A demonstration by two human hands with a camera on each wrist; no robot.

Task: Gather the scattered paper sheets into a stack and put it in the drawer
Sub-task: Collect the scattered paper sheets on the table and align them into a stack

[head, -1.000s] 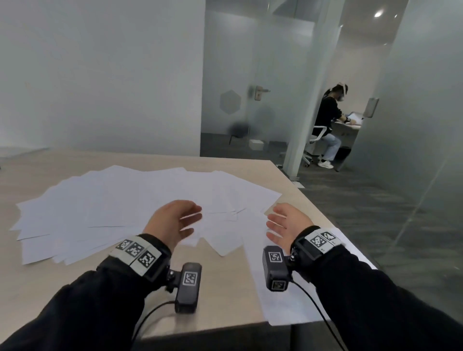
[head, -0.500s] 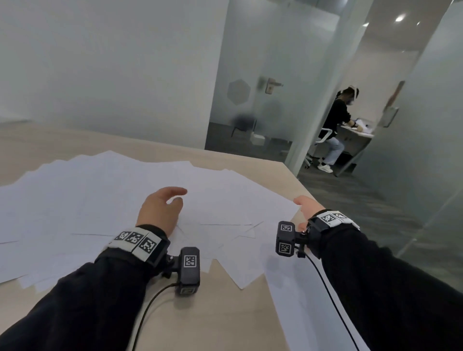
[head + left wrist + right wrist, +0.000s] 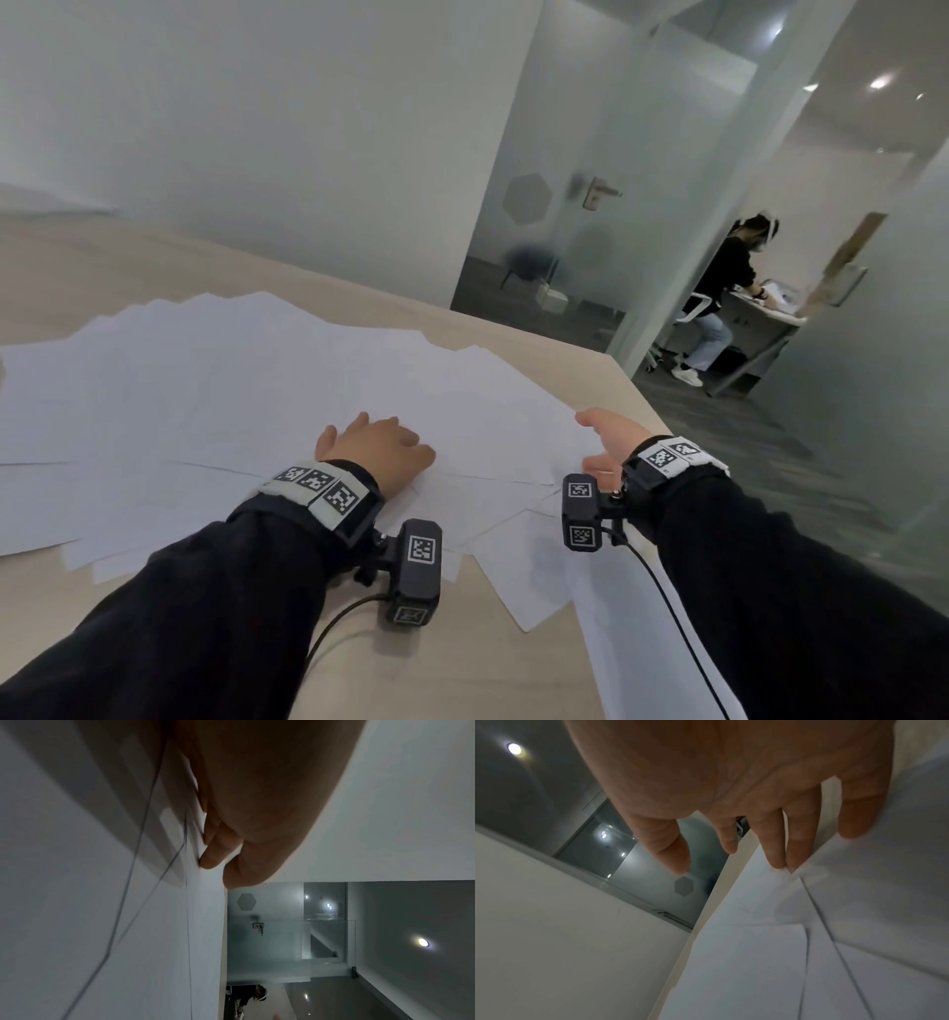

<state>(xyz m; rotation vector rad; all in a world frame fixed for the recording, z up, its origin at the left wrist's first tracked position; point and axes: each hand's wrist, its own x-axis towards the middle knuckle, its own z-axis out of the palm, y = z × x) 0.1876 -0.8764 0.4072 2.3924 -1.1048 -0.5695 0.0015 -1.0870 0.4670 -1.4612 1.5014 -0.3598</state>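
My left hand (image 3: pixel 377 446) lies palm down on the paper sheets (image 3: pixel 246 390), fingers bent so the tips (image 3: pixel 209 860) press on the top sheet, holding nothing. My right hand (image 3: pixel 608 442) stands on its edge at the right side of the spread, near the table's (image 3: pixel 488 668) right edge, fingers (image 3: pixel 775 850) straight and slightly apart, their tips touching a sheet's border. The sheets fan loosely across the table from its left part to its right edge, one overhanging the near right corner.
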